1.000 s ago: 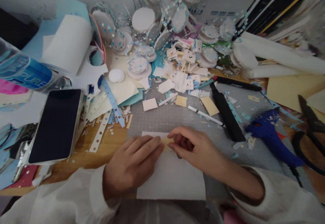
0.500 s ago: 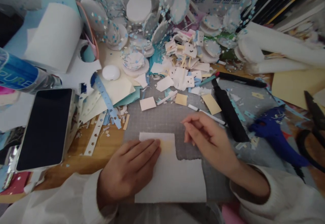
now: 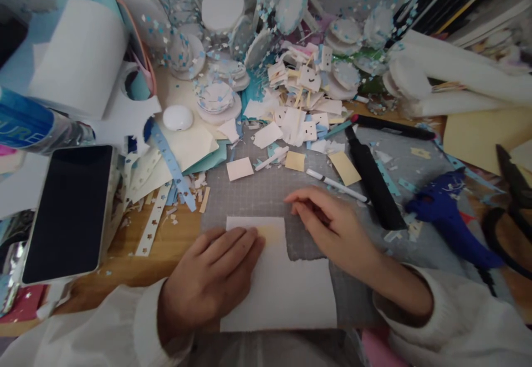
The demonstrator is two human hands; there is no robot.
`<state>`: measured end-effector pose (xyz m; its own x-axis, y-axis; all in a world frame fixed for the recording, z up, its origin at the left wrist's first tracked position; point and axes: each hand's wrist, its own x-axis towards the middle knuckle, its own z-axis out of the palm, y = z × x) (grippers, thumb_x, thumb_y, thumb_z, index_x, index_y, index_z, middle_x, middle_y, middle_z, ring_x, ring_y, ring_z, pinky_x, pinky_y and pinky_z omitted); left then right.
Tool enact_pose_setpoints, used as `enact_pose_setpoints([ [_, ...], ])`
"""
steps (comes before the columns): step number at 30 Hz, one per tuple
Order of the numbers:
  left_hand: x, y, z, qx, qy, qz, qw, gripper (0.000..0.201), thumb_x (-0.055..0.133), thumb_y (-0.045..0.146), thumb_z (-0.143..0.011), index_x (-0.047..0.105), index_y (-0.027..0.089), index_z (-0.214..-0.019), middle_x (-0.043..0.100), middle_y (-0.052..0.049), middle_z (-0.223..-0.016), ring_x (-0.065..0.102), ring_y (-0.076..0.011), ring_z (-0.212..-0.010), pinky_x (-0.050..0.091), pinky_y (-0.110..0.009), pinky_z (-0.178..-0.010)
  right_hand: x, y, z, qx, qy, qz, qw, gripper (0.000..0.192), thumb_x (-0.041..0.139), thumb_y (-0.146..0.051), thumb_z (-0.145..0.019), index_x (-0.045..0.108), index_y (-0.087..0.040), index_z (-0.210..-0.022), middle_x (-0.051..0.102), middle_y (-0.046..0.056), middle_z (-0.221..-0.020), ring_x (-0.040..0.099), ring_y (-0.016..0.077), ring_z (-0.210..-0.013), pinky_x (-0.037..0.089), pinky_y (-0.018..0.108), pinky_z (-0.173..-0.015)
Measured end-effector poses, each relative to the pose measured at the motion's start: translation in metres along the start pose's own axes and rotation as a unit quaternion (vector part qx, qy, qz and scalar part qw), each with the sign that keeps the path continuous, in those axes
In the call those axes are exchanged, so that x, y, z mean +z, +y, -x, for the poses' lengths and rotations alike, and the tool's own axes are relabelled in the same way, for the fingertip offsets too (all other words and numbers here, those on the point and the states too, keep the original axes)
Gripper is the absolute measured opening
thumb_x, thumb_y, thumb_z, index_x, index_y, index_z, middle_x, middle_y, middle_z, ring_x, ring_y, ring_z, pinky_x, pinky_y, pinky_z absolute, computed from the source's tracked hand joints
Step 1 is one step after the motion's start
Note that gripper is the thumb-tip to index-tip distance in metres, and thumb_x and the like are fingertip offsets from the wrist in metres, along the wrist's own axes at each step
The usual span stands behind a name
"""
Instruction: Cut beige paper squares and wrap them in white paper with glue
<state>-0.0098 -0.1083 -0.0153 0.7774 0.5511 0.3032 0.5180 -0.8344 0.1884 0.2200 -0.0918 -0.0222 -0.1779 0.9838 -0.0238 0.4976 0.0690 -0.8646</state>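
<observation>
My left hand (image 3: 220,270) lies flat on a white sheet of paper (image 3: 295,295), its fingers side by side. The paper has a torn notch at its upper right. A pale yellow patch (image 3: 269,235) shows beside my left fingertips, partly covered by them. My right hand (image 3: 332,228) hovers right of the paper's top, over the grey cutting mat (image 3: 257,198). Its fingers are curled with thumb and index together; what they hold, if anything, I cannot make out. Just beyond it lies a white pen (image 3: 336,185).
A black pen-shaped tool (image 3: 374,178), a blue glue gun (image 3: 453,212) and black scissors (image 3: 511,212) lie at the right. Paper scraps and small smiling-face cutouts (image 3: 310,78) pile up behind the mat. A phone (image 3: 70,212) and a bottle (image 3: 37,120) are at the left.
My right hand has shifted slightly left, toward the paper. My left hand stays on the sheet, its fingertips slightly rearranged beside the yellow patch. The whole view has moved a little.
</observation>
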Motion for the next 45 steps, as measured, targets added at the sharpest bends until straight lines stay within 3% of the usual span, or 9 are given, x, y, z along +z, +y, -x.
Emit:
enact_pose_setpoints([
  [4,0.0,-0.001,0.0,0.011,-0.007,0.005,1.0,0.03,0.043,0.012,-0.091,0.063,0.013,-0.113,0.069,-0.005,-0.113,0.061,-0.0176,-0.102,0.043,-0.033,-0.087,-0.002,-0.001,-0.003,-0.037,-0.014,0.038,0.998,0.021,0.045,-0.009,-0.087,0.063,-0.02,-0.092,0.062,0.001,-0.085,0.058,0.0129,-0.079,0.044,0.026,-0.068],
  [8,0.0,-0.001,-0.001,0.029,-0.021,0.011,0.999,0.031,0.041,0.014,-0.093,0.06,0.012,-0.117,0.065,-0.004,-0.121,0.058,-0.0183,-0.111,0.041,-0.034,-0.092,-0.003,-0.002,-0.003,-0.062,-0.028,0.03,0.997,0.028,0.043,-0.004,-0.085,0.067,-0.019,-0.089,0.06,0.002,-0.083,0.057,0.0117,-0.074,0.043,0.025,-0.064],
  [16,0.002,-0.002,0.001,0.052,-0.009,0.015,0.998,0.029,0.045,0.01,-0.09,0.062,0.01,-0.113,0.067,-0.007,-0.118,0.06,-0.0182,-0.111,0.044,-0.034,-0.095,-0.002,-0.003,-0.004,-0.111,-0.031,0.056,0.992,0.028,0.046,-0.003,-0.081,0.068,-0.019,-0.088,0.059,0.003,-0.084,0.054,0.009,-0.065,0.04,0.022,-0.056],
  [26,-0.001,-0.002,0.0,0.055,-0.007,0.021,0.998,0.03,0.047,0.012,-0.089,0.061,0.01,-0.115,0.066,-0.009,-0.12,0.059,-0.0206,-0.112,0.044,-0.036,-0.095,0.001,-0.009,-0.002,-0.107,-0.054,0.075,0.99,0.019,0.048,-0.011,-0.084,0.064,-0.018,-0.09,0.059,0.004,-0.086,0.049,0.0091,-0.059,0.039,0.024,-0.054],
  [35,0.004,0.0,0.005,0.049,0.003,0.012,0.999,0.031,0.045,0.015,-0.091,0.06,0.01,-0.118,0.065,-0.008,-0.122,0.058,-0.0196,-0.112,0.043,-0.035,-0.096,0.006,-0.008,0.003,-0.142,-0.061,0.135,0.979,0.014,0.049,-0.015,-0.085,0.06,-0.017,-0.092,0.059,0.006,-0.091,0.057,0.015,-0.079,0.045,0.029,-0.071],
  [40,-0.002,0.002,0.003,0.054,0.001,-0.01,0.999,0.031,0.047,0.013,-0.09,0.06,0.01,-0.118,0.066,-0.008,-0.12,0.061,-0.0185,-0.109,0.047,-0.033,-0.093,0.011,-0.013,0.006,-0.13,-0.069,0.178,0.973,0.011,0.055,-0.023,-0.084,0.057,-0.017,-0.094,0.057,0.008,-0.096,0.055,0.0201,-0.088,0.046,0.035,-0.076],
  [45,-0.002,0.004,0.003,0.05,0.007,-0.01,0.999,0.031,0.05,0.014,-0.089,0.06,0.007,-0.118,0.067,-0.011,-0.117,0.06,-0.0217,-0.11,0.047,-0.036,-0.093,0.014,-0.016,0.008,-0.157,-0.087,0.194,0.964,0.008,0.048,-0.019,-0.089,0.056,-0.017,-0.088,0.057,0.008,-0.096,0.051,0.021,-0.09,0.044,0.035,-0.078],
])
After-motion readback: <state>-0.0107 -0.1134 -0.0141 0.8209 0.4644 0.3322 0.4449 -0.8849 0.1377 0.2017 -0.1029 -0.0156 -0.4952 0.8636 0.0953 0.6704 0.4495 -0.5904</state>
